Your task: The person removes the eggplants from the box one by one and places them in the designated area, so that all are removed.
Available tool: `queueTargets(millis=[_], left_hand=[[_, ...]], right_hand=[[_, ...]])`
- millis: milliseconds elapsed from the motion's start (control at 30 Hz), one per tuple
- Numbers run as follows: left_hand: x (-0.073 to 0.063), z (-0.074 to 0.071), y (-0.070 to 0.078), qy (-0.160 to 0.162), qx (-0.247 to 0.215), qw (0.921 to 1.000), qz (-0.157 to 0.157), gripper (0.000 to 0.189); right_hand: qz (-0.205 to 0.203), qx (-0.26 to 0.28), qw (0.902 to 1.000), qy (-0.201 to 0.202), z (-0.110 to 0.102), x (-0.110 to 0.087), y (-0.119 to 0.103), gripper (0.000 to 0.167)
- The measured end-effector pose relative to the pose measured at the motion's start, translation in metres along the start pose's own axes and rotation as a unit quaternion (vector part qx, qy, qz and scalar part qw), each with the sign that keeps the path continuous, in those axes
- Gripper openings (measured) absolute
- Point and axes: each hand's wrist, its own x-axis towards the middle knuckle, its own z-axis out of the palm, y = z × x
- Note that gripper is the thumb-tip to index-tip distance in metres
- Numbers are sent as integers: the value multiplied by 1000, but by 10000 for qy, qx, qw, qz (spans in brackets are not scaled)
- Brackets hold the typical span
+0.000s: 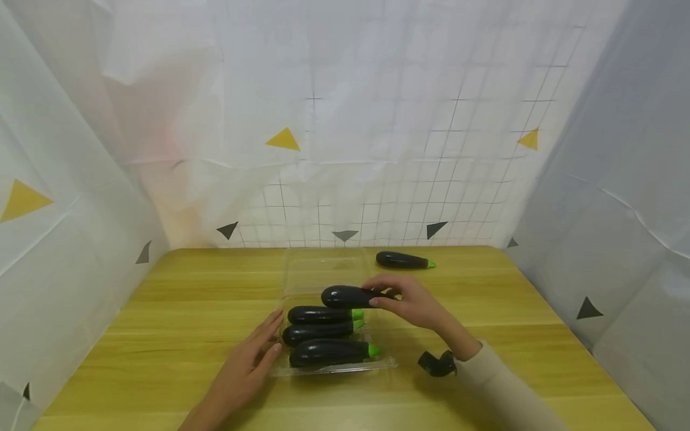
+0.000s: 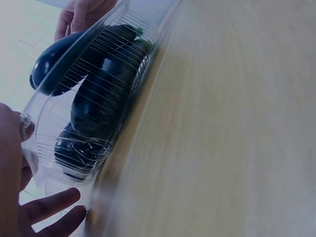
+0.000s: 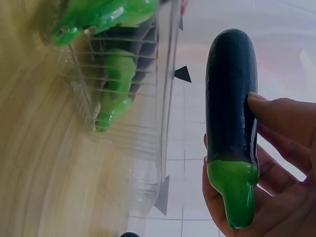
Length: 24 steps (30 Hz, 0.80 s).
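My right hand (image 1: 406,299) pinches a dark eggplant (image 1: 345,297) between thumb and fingers. It is held above the far part of a clear plastic clamshell box (image 1: 345,368). In the right wrist view this eggplant (image 3: 231,98) shows its green stem end, with the thumb on its side. Inside the box lie three more eggplants side by side, the nearest eggplant (image 1: 329,352) by the front wall, green ends to the right. My left hand (image 1: 245,365) touches the box's left side with fairly straight fingers; the left wrist view shows its fingers (image 2: 54,210) spread by the box corner.
Behind the box, its clear lid (image 1: 326,269) lies folded back on the wooden table (image 1: 205,299). Another eggplant (image 1: 404,260) lies at the back right. A black curved object (image 1: 438,364) is beside the right forearm. White sheets (image 1: 345,120) enclose the table's back and sides.
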Motion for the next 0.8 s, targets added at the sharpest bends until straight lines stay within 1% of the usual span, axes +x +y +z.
queueTargets(millis=[300, 533, 800], left_hand=[[0, -1, 1, 47, -2, 10000, 70, 51], [-1, 0, 1, 70, 50, 9999, 113, 52], [-1, -1, 0, 33, -113, 9999, 102, 50]], right_hand=[[-3, -76, 9999, 133, -6, -1, 3, 30], [172, -71, 9997, 160, -11, -4, 6, 30], [214, -120, 9995, 199, -16, -6, 11, 30]])
